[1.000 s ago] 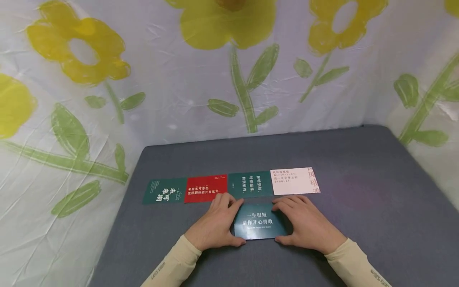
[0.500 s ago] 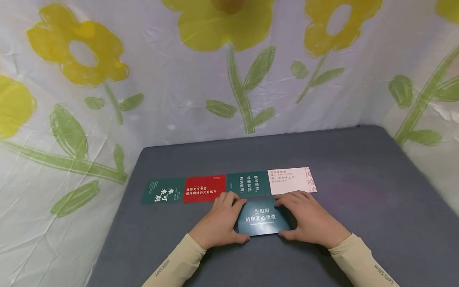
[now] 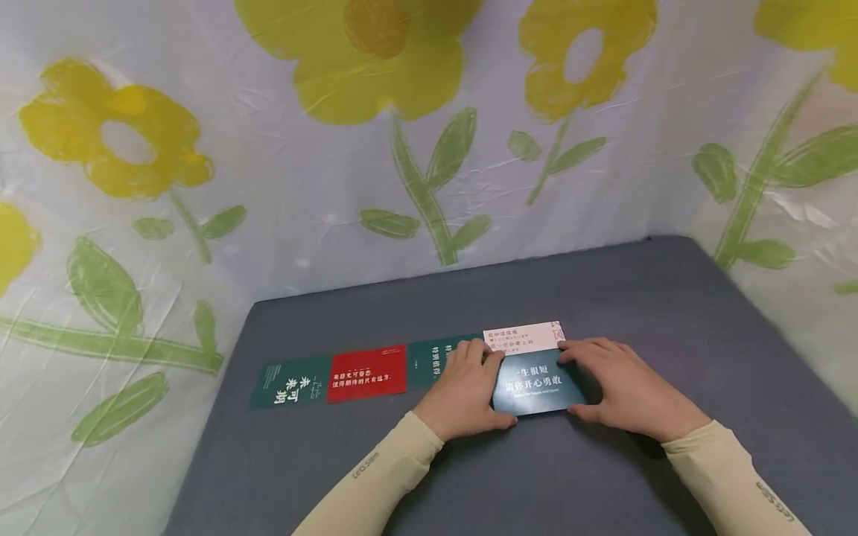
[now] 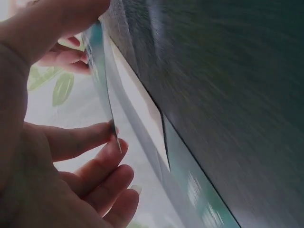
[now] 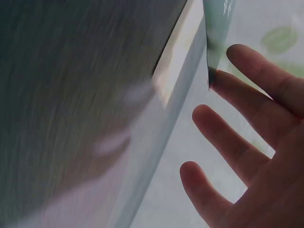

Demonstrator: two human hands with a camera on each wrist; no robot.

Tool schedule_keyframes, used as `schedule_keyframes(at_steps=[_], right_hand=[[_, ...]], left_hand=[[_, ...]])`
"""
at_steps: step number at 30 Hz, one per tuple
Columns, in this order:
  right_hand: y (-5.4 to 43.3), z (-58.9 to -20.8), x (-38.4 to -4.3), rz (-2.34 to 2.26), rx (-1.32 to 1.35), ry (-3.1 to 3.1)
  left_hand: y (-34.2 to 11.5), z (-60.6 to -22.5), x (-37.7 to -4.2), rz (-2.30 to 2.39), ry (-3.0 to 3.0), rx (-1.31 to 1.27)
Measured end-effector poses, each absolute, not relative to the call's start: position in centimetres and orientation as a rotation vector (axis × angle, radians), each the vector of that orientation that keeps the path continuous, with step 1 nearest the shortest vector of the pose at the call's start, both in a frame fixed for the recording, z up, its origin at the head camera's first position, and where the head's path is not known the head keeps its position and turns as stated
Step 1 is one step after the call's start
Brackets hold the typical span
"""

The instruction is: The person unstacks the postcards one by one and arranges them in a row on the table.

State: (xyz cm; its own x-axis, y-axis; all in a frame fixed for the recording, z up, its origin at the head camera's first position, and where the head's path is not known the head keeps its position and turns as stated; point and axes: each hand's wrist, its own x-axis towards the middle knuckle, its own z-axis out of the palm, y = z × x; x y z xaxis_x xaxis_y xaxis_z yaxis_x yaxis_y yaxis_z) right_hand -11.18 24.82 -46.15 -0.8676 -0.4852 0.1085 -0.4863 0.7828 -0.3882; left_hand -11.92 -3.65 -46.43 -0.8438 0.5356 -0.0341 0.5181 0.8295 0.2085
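A dark teal card with white lettering (image 3: 536, 383) is held in the air between two hands. My left hand (image 3: 465, 391) pinches its left edge, thumb at the near corner and fingers at the far one. At the right edge, my right hand (image 3: 623, 387) grips it the same way. Both wrist views show a gap between this card (image 4: 100, 66) and the table. A pale pink card (image 3: 523, 335) lies just beyond, its near part covered by the held card. Left of it is a green card (image 3: 422, 365), partly hidden by my left hand.
The row continues left with a red card (image 3: 367, 380) and another green card (image 3: 271, 380), edges close together. They lie on a dark grey table (image 3: 322, 469). White cloth with yellow flowers (image 3: 322, 171) hangs behind the table and at its sides.
Both hands have carried the dark teal card to the right and away from the body, now overlapping the pink card in view. The head view has shifted slightly; the row of cards stays in place.
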Motion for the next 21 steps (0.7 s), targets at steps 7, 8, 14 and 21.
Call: schedule_keyframes(at_steps=[7,8,14,21], right_hand=[[28.9,-46.0,-12.2,0.655,0.712,-3.015],[29.3,-46.0,-12.4,0.662,0.699,-3.022],[31.6,-46.2,-13.5,0.669,0.635,-3.056],[33.4,-46.4,-15.3,0.692,0.613,-3.099]], left_hand=[[1.2,-46.9,-15.0,0.282,2.877,0.886],[1.7,-46.9,-15.4,0.272,2.872,0.894],[4.6,-46.8,-17.2,0.236,2.863,0.904],[6.8,-46.9,-19.2,0.225,2.847,0.884]])
